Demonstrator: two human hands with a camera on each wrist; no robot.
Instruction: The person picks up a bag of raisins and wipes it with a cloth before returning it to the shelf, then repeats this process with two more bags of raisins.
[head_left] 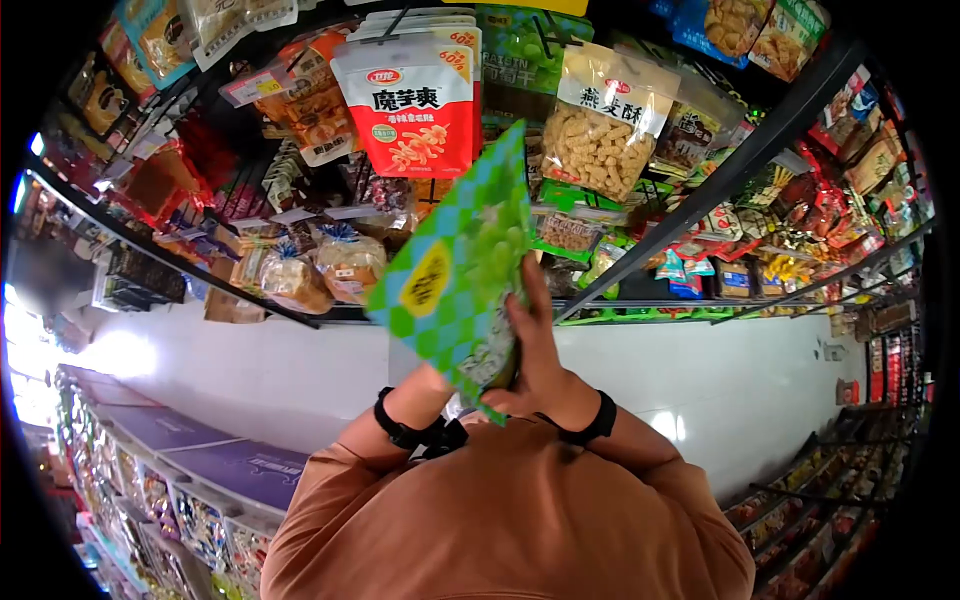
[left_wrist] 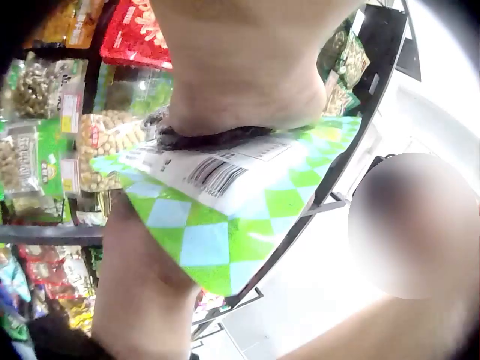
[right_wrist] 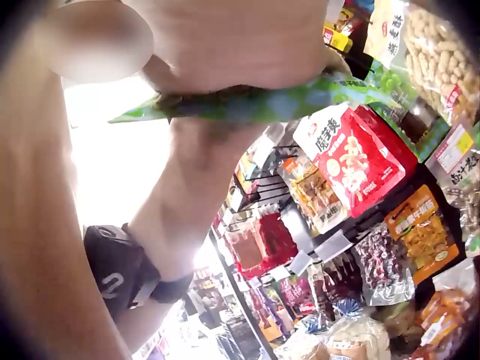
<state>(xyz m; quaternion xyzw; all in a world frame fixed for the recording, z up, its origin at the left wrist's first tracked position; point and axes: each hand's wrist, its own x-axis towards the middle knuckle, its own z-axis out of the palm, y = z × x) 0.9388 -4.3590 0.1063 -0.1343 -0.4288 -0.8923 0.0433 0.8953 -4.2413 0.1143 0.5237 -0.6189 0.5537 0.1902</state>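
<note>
Green checked bag point(head_left: 455, 270) upright between left hand point(left_wrist: 247, 67) and right hand point(head_left: 537, 345).

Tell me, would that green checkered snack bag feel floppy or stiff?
Probably bendy: the green checkered snack bag is thin film. Likely light: the right hand and left hand hold it up by its lower end. Glossy, so perhaps slippery.

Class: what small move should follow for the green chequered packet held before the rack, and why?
Probably lift the green packet slightly towards the hanging packets: the left hand and right hand grip its lower end, its top near them.
</note>
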